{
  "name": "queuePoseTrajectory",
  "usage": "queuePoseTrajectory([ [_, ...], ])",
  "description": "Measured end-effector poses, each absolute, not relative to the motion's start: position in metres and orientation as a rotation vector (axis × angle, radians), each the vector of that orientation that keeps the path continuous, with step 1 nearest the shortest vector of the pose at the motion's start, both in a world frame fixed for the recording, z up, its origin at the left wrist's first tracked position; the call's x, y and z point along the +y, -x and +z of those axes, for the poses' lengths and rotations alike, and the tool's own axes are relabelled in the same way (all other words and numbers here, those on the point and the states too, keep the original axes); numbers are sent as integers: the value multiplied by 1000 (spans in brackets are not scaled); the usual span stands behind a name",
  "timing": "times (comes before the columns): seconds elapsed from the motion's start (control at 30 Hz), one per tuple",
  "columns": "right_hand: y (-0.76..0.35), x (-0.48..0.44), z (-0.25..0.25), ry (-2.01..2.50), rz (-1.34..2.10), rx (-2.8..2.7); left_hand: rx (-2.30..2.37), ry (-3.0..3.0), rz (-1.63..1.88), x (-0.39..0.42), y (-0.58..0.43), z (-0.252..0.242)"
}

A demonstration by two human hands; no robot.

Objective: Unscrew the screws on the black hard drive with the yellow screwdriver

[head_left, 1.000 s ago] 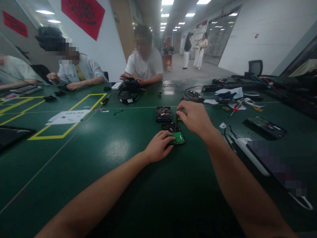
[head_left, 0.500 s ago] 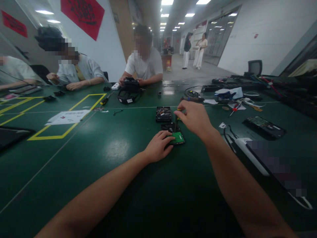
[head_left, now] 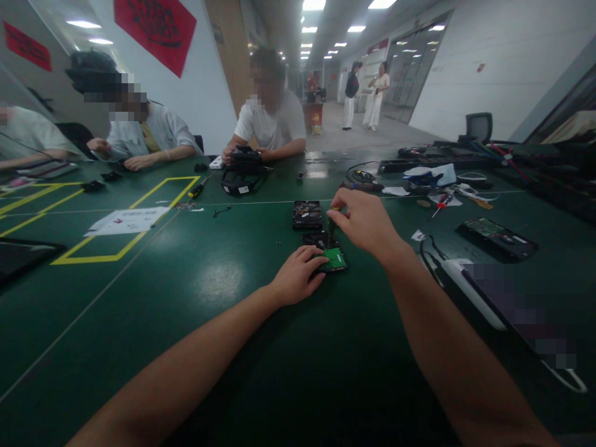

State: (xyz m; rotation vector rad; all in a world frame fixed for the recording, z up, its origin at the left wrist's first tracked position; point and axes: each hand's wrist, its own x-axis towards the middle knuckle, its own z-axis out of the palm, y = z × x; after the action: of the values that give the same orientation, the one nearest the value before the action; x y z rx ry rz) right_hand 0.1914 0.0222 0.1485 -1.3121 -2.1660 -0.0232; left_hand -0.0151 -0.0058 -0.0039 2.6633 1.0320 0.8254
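A black hard drive with a green circuit board [head_left: 336,259] lies board side up on the dark green table. My left hand [head_left: 297,276] grips it from the left, fingers over its top and thumb along its near edge. Above the drive, my right hand [head_left: 365,222] is closed around a small screwdriver [head_left: 331,231]. The screwdriver stands nearly upright with its shaft pointing down at the board; the contact of its tip is too small to make out. Just behind lies a second hard drive [head_left: 307,215], apart from both hands.
On the right are another drive with a circuit board [head_left: 497,238], a red-handled screwdriver [head_left: 442,205] and a white-edged device [head_left: 475,292]. A dark tool [head_left: 362,187] lies beyond my right hand. A paper sheet [head_left: 125,221] lies left. People sit across the table [head_left: 223,329].
My right hand has shifted very slightly left, with the screwdriver still in its fingers. My left hand and the hard drive have stayed in place.
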Motion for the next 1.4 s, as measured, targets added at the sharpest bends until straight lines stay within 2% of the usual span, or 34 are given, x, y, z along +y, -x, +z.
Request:
queuePoseTrajectory([
  [0.23,-190,19,150,1284,89,-2159,1032,-2665,825,-5,15,-6],
  [0.5,-190,23,146,1363,-93,-2148,1031,-2668,824,-4,16,-7],
  [0.77,-192,21,150,1312,18,-2192,1030,-2670,819,-6,16,-4],
  [1.4,-193,24,146,1455,-128,-2182,1029,-2681,832,-5,16,-6],
])
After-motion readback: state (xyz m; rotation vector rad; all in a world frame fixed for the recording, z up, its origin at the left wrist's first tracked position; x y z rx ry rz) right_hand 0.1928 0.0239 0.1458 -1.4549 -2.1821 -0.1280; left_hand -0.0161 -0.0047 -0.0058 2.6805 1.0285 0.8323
